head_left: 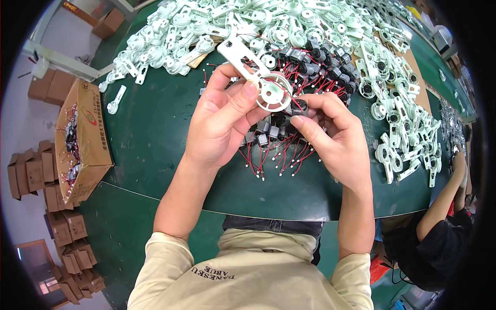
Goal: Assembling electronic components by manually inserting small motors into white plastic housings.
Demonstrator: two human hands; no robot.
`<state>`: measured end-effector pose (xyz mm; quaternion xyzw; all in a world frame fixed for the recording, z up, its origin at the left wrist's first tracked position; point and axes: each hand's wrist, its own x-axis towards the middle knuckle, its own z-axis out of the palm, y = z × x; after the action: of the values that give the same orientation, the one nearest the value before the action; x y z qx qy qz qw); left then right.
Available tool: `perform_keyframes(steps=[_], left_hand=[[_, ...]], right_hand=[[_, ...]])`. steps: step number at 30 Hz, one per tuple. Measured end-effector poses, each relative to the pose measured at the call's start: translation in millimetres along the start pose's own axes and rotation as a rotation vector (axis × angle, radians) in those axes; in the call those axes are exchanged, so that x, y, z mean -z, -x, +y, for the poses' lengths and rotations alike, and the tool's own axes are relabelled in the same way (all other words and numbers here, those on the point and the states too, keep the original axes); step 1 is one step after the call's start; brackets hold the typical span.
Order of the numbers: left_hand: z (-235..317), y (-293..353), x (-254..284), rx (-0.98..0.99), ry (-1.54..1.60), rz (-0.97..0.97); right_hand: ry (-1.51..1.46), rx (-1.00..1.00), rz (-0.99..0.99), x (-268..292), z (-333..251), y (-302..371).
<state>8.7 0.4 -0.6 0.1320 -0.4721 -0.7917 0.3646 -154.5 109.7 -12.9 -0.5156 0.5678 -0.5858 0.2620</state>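
My left hand [222, 111] is closed on a pale mint plastic housing [240, 57], which has a long flat handle and a round open ring at its lower end. Between the thumb and fingers of my right hand [333, 132] is a small dark motor [298, 107], held close beside the ring. A red wire runs from the motor across the ring. Behind and below my hands lies a heap of small motors [330, 64] with red and black wires ending in white plugs [281, 166].
Mint housings [191, 31] are piled along the far side of the green table [150, 134], and more [395, 129] lie at the right. A cardboard box [93, 134] of wired motors stands at the left edge. Another person's arm [444, 201] reaches in at the far right.
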Motion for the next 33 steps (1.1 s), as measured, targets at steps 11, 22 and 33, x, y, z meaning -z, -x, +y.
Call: perform_keyframes(steps=[11, 22, 33], left_hand=[[0, 1, 1, 0.088, 0.101, 0.013], [-3, -2, -9, -0.026, -0.004, 0.034], [-20, 3, -10, 0.02, -0.288, -0.085]], right_hand=[[-0.397, -0.306, -0.218, 11, -17, 2], [-0.346, -0.289, -0.04, 7, -17, 4], [0.252, -0.068, 0.017, 3, -20, 5]])
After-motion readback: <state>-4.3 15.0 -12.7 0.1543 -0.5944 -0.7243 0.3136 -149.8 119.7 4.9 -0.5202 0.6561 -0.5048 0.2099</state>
